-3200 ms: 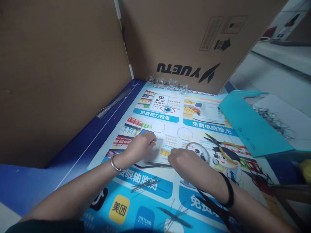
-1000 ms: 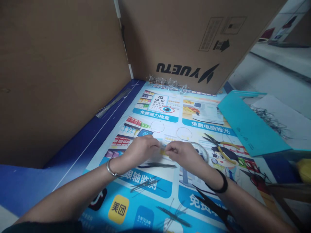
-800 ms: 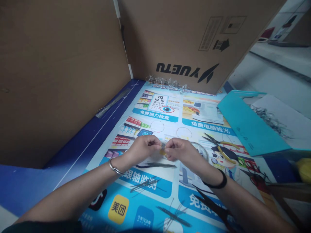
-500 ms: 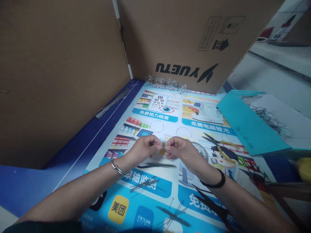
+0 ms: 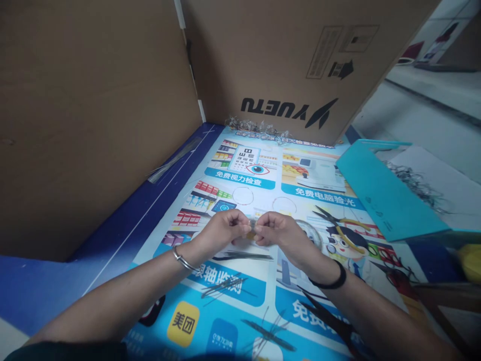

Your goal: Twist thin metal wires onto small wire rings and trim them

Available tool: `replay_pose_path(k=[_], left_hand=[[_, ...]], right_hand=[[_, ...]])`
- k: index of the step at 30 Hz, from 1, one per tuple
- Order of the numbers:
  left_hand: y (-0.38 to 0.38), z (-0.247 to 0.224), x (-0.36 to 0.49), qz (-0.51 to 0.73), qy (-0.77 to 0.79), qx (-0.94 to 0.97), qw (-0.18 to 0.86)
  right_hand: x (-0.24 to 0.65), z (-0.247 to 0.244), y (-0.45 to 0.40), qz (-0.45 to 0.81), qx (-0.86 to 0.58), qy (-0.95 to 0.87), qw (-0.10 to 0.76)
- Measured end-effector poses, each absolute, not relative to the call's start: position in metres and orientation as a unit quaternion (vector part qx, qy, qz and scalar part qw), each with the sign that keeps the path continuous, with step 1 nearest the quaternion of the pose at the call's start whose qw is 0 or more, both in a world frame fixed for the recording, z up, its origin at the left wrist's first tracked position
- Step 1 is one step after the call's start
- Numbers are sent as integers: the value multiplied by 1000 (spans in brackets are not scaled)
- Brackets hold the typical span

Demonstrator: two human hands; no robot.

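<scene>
The left hand (image 5: 225,230) and right hand (image 5: 281,233) pinch 1 tiny thing (image 5: 253,225), maybe to steady it. Thin sticks (image 5: 250,256) lie near the fingers, likely for easy reach.

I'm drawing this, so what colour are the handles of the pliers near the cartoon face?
Yellow handles, showing best in the head view.

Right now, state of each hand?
Left hand: thumb and fingers pinched, small item between the hands too blurred to name.
Right hand: likewise pinched, close beside it; what it grips can't be told.
</scene>
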State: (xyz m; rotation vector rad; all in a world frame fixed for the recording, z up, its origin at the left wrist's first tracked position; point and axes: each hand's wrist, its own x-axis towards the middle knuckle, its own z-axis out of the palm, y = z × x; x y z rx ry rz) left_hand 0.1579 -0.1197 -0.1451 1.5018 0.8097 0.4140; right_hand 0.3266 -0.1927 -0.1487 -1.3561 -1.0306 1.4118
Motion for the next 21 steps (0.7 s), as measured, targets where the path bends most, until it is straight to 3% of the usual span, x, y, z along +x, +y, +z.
replay_pose_path(k=[3, 7, 11, 14, 21], left_hand=[[-113, -140, 154, 152, 360, 730, 560], [-101, -131, 146, 137, 347, 838, 399], [-93, -129, 142, 101, 333, 892, 290], [-90, -134, 140, 84, 320, 917, 222], [-86, -146, 138, 58, 313, 939, 134]], right_hand=[[334, -138, -192, 511, -585, -516, 362], [337, -124, -196, 293, -611, -718, 159], [329, -126, -205, 141, -582, -801, -20], [324, -132, -210, 90, -561, -820, -63], [322, -129, -214, 86, -538, -836, -72]])
